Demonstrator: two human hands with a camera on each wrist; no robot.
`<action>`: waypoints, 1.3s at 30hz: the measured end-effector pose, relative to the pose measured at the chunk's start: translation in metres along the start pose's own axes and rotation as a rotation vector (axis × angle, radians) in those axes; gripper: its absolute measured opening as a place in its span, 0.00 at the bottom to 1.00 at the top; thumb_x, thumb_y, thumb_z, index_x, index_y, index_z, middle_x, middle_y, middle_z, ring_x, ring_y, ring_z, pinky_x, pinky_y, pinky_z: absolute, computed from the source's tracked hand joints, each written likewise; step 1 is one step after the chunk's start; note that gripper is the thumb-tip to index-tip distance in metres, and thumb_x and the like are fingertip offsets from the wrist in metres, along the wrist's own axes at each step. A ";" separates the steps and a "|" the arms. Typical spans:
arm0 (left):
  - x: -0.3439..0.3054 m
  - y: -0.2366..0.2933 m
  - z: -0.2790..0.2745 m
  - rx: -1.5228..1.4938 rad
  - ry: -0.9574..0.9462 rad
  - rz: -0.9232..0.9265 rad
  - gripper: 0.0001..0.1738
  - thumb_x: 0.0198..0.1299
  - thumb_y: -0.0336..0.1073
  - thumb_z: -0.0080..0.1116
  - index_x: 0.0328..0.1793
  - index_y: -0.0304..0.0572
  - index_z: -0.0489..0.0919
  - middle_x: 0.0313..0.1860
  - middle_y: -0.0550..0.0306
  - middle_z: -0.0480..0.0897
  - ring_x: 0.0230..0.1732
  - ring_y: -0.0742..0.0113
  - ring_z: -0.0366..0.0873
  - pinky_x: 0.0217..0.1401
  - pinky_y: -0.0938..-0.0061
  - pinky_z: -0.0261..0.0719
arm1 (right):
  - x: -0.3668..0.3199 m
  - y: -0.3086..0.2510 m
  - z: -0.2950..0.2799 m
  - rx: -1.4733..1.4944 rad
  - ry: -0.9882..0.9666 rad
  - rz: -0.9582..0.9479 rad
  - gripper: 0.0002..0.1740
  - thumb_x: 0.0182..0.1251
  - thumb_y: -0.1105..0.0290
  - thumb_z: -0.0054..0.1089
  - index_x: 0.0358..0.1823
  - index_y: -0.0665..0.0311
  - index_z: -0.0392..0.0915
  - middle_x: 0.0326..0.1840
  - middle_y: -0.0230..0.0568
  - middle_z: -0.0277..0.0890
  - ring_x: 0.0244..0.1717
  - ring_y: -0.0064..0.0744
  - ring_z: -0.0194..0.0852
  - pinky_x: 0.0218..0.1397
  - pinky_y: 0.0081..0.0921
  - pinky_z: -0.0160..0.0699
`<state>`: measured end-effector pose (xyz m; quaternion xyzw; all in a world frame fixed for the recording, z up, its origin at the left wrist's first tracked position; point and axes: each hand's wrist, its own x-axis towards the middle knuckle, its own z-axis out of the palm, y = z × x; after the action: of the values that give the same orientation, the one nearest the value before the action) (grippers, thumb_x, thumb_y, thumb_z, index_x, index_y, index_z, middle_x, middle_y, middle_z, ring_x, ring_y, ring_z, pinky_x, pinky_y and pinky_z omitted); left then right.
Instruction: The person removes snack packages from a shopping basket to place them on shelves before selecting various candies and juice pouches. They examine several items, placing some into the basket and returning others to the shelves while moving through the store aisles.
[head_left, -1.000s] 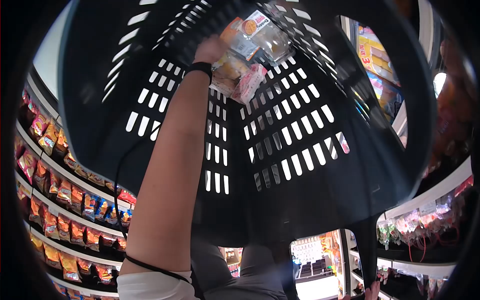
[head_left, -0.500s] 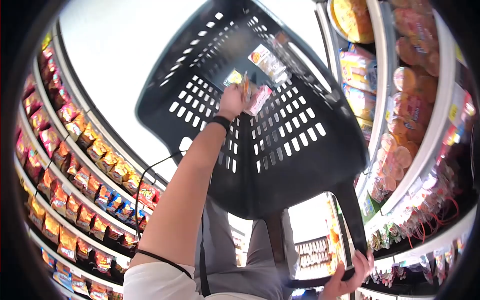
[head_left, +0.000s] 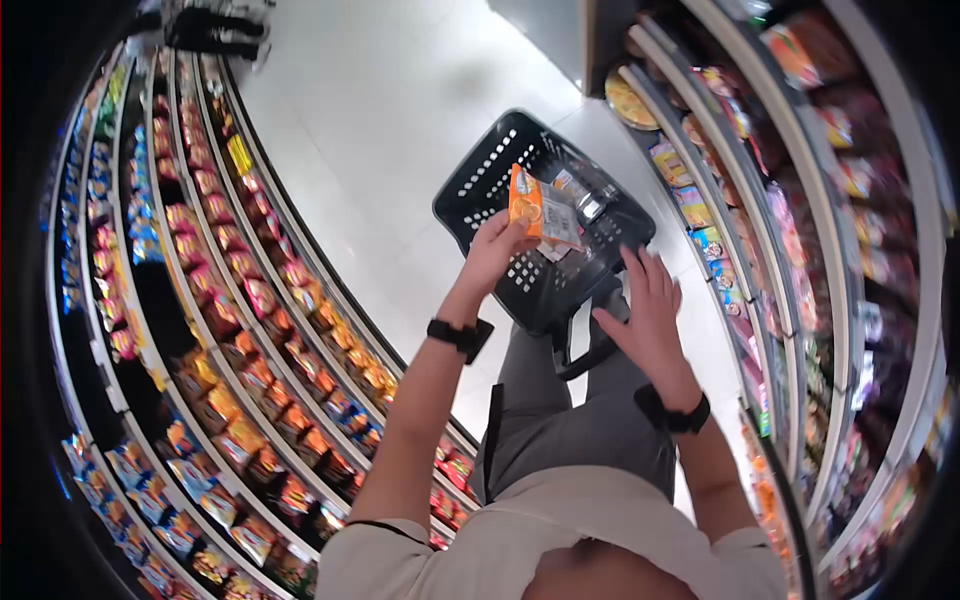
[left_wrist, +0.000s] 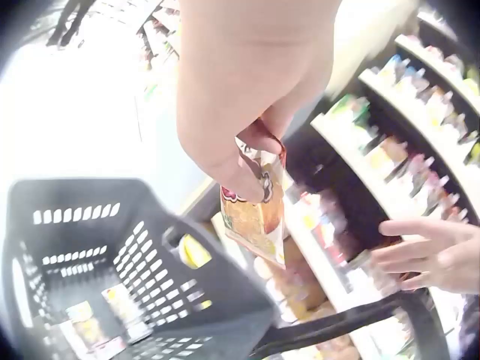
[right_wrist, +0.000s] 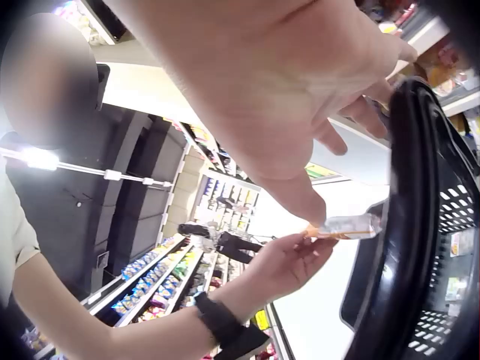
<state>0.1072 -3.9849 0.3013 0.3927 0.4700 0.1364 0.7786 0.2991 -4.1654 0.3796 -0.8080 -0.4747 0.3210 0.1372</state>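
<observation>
- Left hand [head_left: 494, 252], nearer: we see it pinch a flat orange-white plastic packet [head_left: 555, 212], jutting lengthwise from the fingertips.
- Right hand [head_left: 652, 312]: empty, fingers spread, near the black slotted plastic basket [head_left: 455, 214].

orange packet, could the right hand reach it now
Probably yes: the right hand is near and empty, and the left hand pinches one side of the orange packet, leaving the other free.

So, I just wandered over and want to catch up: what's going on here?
A person has an orange packet in their left grip, held clear of the other packets lying in a dark basket. Their right grip is spread near the basket's rim, holding nothing. Packaged snacks line both sides.
</observation>
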 end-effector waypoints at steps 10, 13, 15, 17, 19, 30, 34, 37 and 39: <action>-0.147 0.091 0.150 -0.195 -0.485 0.263 0.15 0.76 0.42 0.44 0.46 0.36 0.73 0.56 0.44 0.80 0.57 0.53 0.82 0.61 0.61 0.79 | -0.037 -0.023 -0.081 0.923 0.398 -0.029 0.26 0.62 0.66 0.68 0.62 0.59 0.74 0.51 0.42 0.83 0.45 0.43 0.85 0.43 0.33 0.84; -0.133 0.035 0.141 0.310 -0.370 0.242 0.09 0.70 0.38 0.55 0.48 0.40 0.76 0.47 0.59 0.82 0.48 0.72 0.79 0.53 0.76 0.76 | -0.083 -0.022 -0.109 1.463 0.364 0.038 0.19 0.68 0.64 0.65 0.58 0.62 0.76 0.49 0.39 0.84 0.37 0.30 0.87 0.31 0.22 0.83; -0.086 -0.041 0.111 0.684 -0.398 0.345 0.16 0.62 0.41 0.65 0.46 0.36 0.78 0.42 0.55 0.82 0.42 0.70 0.77 0.46 0.72 0.75 | -0.109 -0.019 -0.109 1.470 0.470 0.073 0.20 0.68 0.65 0.64 0.58 0.63 0.76 0.49 0.40 0.84 0.36 0.30 0.87 0.30 0.23 0.84; -0.044 -0.102 0.090 0.837 -0.500 0.453 0.26 0.54 0.46 0.73 0.48 0.31 0.78 0.43 0.45 0.79 0.45 0.57 0.77 0.50 0.62 0.75 | -0.136 -0.014 -0.099 1.478 0.555 0.071 0.20 0.68 0.65 0.64 0.58 0.64 0.76 0.49 0.40 0.84 0.35 0.29 0.87 0.30 0.23 0.85; -0.063 -0.113 0.099 0.818 -0.441 0.320 0.36 0.53 0.43 0.73 0.60 0.25 0.72 0.51 0.42 0.81 0.54 0.55 0.78 0.59 0.63 0.75 | -0.172 -0.019 -0.092 1.408 0.633 0.115 0.21 0.67 0.64 0.65 0.59 0.64 0.76 0.47 0.39 0.84 0.36 0.27 0.86 0.29 0.24 0.85; -0.067 -0.143 0.105 0.480 -0.466 -0.114 0.11 0.64 0.36 0.62 0.47 0.41 0.74 0.20 0.59 0.75 0.13 0.68 0.71 0.13 0.72 0.67 | -0.342 -0.002 0.004 1.225 0.793 0.474 0.19 0.66 0.62 0.67 0.53 0.66 0.79 0.40 0.34 0.85 0.33 0.20 0.83 0.30 0.20 0.81; -0.086 -0.128 0.076 0.710 -0.504 -0.102 0.08 0.60 0.37 0.62 0.39 0.43 0.77 0.18 0.60 0.74 0.12 0.67 0.72 0.14 0.66 0.67 | -0.346 -0.006 0.007 1.205 0.827 0.497 0.16 0.67 0.66 0.64 0.52 0.68 0.79 0.42 0.38 0.85 0.35 0.25 0.84 0.32 0.22 0.82; -0.110 -0.115 0.042 0.793 -0.504 -0.098 0.12 0.58 0.41 0.62 0.37 0.40 0.79 0.17 0.58 0.75 0.12 0.66 0.72 0.15 0.66 0.69 | -0.327 -0.006 0.016 1.222 0.758 0.492 0.16 0.66 0.67 0.64 0.51 0.66 0.79 0.42 0.39 0.85 0.34 0.27 0.85 0.31 0.23 0.83; -0.126 -0.099 0.017 0.778 -0.511 -0.026 0.14 0.57 0.42 0.61 0.37 0.36 0.79 0.17 0.55 0.76 0.12 0.64 0.73 0.17 0.67 0.71 | -0.309 -0.027 0.015 1.224 0.684 0.455 0.16 0.66 0.67 0.64 0.51 0.66 0.79 0.42 0.38 0.85 0.35 0.28 0.85 0.32 0.23 0.83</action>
<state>0.0403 -4.1316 0.3110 0.6704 0.2843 -0.1609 0.6662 0.1651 -4.4170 0.5027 -0.7203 0.0378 0.2789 0.6340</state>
